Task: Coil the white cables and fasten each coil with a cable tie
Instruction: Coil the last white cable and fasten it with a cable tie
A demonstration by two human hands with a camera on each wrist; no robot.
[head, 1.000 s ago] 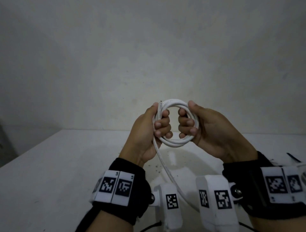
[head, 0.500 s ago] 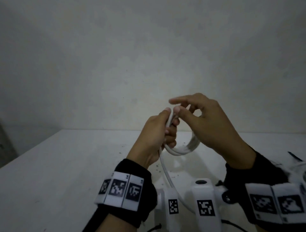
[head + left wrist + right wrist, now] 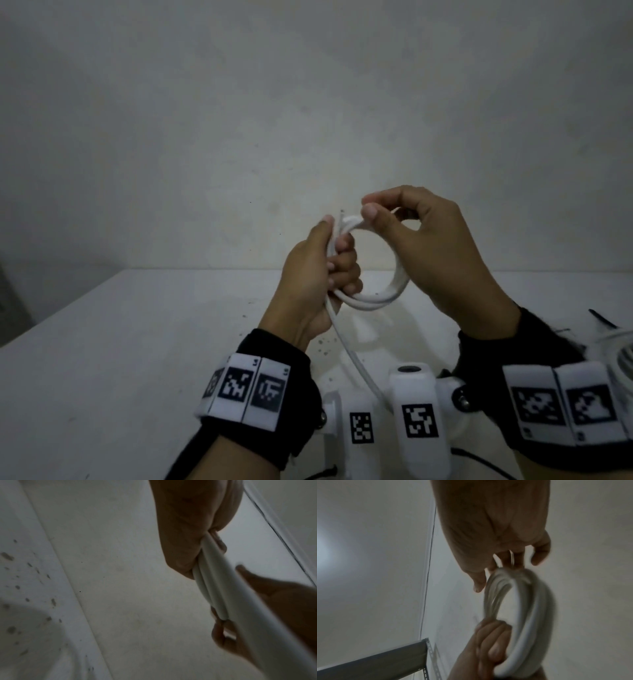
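Note:
A white cable coil point(image 3: 394, 291) of several loops is held up above the white table point(image 3: 120, 342). My left hand point(image 3: 329, 270) grips the coil's left side, fingers curled round the strands point(image 3: 211, 588). My right hand point(image 3: 411, 233) reaches over the top of the coil, thumb and forefinger pinching the cable near its top left. In the right wrist view the coil point(image 3: 530, 615) hangs blurred below the right fingers. A loose length of cable point(image 3: 356, 359) trails down from the left hand toward me.
Another white cable point(image 3: 621, 353) and a thin black cable tie point(image 3: 601, 322) lie at the table's right edge. Dark specks point(image 3: 322, 346) mark the table under the hands. A grey metal shelf edge point(image 3: 385, 658) shows in the right wrist view. A plain wall stands behind.
The right hand left its grip on the coil's right side, rose over the top and now pinches the cable near the left hand. The left hand kept hold of the coil.

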